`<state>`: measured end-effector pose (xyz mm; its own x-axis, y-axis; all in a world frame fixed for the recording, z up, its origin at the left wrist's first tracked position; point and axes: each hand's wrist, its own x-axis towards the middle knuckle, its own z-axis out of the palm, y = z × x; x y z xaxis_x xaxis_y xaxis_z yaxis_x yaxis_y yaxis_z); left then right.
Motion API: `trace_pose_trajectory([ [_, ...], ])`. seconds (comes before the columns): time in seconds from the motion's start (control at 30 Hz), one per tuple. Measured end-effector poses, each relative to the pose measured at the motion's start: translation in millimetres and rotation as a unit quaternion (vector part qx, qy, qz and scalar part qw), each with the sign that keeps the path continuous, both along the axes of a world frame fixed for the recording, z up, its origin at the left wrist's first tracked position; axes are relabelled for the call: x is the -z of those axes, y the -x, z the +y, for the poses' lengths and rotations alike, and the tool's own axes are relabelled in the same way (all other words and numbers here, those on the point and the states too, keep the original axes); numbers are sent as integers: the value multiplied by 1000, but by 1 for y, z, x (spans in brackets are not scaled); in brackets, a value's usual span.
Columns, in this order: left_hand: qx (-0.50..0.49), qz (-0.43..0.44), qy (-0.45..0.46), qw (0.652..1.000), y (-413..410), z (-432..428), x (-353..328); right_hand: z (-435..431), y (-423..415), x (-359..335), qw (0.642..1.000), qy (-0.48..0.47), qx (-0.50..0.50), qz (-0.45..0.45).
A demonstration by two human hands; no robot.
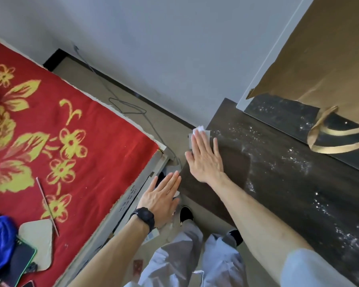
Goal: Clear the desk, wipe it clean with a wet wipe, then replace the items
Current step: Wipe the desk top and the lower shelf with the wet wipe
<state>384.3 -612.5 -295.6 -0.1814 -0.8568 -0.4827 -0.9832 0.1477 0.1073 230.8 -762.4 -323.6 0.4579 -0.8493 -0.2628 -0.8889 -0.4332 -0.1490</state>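
Note:
The dark wooden desk (278,183) runs from the centre to the right edge, and its top glistens with wet streaks. My right hand (204,160) lies flat, fingers together, at the desk's far left corner, pressing a white wet wipe (201,131) onto the surface. The wipe sticks out past my fingertips and hangs slightly over the corner. My left hand (162,197), with a black watch on the wrist, hovers open and flat just off the desk's left edge, above the floor, holding nothing.
A bed with a red floral blanket (71,146) fills the left; on it lie a thin stick (48,206), a blue cloth (0,239) and a beige pad (37,243). A brown paper bag (319,79) stands at the desk's back. A grey cable (129,108) trails on the floor.

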Motion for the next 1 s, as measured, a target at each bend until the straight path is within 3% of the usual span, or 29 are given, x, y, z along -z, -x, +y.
trace_pose_trajectory([
  [0.1, 13, -5, 12, 1000, 4, -20, 0, -33, 40, 4, 988, -21, 153, 28],
  [0.23, 25, 5, -13, 1000, 13, -49, -5, -4, 102, 2, 946, -49, 320, 34],
  [0.3, 32, 1, -14, 999, 19, -62, -12, 24, 96, -4, 948, -30, 315, 27],
  [0.47, 44, -13, -9, 999, 26, -89, -12, -11, 31, 1, 994, -3, 110, -30],
  [0.57, 55, -33, -15, 998, 29, -101, -15, -63, 41, 2, 988, -6, 153, -21],
  [0.67, 37, -36, -27, 998, 36, -103, -14, -64, 97, 6, 954, -21, 300, -13],
  [0.77, 12, -24, -34, 999, 43, -102, -16, -38, 148, 3, 889, -26, 457, -17],
  [0.83, 3, -22, -34, 999, 46, -100, -18, -29, 150, -1, 863, -26, 505, -19],
  [0.9, -2, -19, -34, 999, 47, -99, -18, -30, 124, -3, 892, -24, 452, -14],
  [1.0, -3, -20, -26, 999, 47, -98, -16, -31, 62, -1, 973, -15, 227, -33],
])
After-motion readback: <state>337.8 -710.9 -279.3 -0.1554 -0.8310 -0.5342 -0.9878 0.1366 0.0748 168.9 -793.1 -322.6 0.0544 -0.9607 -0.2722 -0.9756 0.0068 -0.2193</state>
